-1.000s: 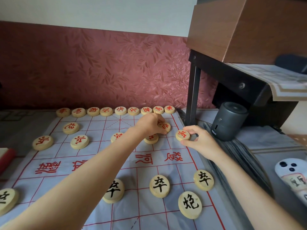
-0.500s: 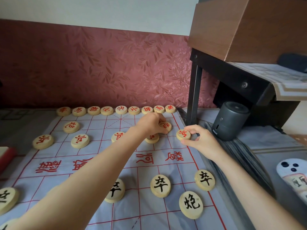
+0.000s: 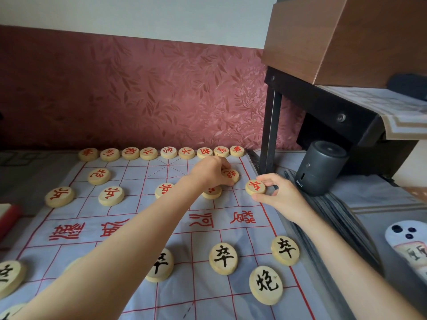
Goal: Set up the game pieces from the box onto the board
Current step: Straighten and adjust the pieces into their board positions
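Wooden disc, red cannon piece [image 3: 231, 174]: pinched under the left fingers [image 3: 225, 166], flat on the board [image 3: 129, 227], just nearer than its far row.
Left hand [image 3: 211, 173]: curled over that disc, fingers closed on its rim.
Red soldier piece [image 3: 255, 187]: on the board's right border line, gripped by the right fingers [image 3: 269, 181] and thumb.
Right hand [image 3: 280, 197]: half curled, off the board's right edge.
Far row [image 3: 168, 152]: nine red discs along the board's far edge.
Black pieces [image 3: 223, 258]: on the board's near half.
Dark cylinder [image 3: 320, 168]: right of the board, under a desk.
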Tool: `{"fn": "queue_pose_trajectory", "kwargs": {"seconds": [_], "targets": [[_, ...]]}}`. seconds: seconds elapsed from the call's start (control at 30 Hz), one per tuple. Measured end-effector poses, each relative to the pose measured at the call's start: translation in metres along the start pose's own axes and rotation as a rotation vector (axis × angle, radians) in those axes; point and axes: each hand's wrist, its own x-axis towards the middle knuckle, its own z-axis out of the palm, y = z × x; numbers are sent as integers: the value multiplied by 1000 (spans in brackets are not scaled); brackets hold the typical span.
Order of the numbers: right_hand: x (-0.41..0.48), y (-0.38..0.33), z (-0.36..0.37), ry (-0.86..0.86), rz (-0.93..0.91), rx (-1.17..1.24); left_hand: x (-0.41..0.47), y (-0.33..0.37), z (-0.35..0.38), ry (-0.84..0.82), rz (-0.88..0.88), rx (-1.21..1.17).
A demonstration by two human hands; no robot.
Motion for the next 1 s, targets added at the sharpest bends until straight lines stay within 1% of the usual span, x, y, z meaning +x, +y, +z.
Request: {"fn": "queue_pose_trajectory", "kwargs": {"seconds": [1.0], "targets": [[-1,-4,-1,-4,-6,-30,-2,-1,-1,11,-15,-69]]}}
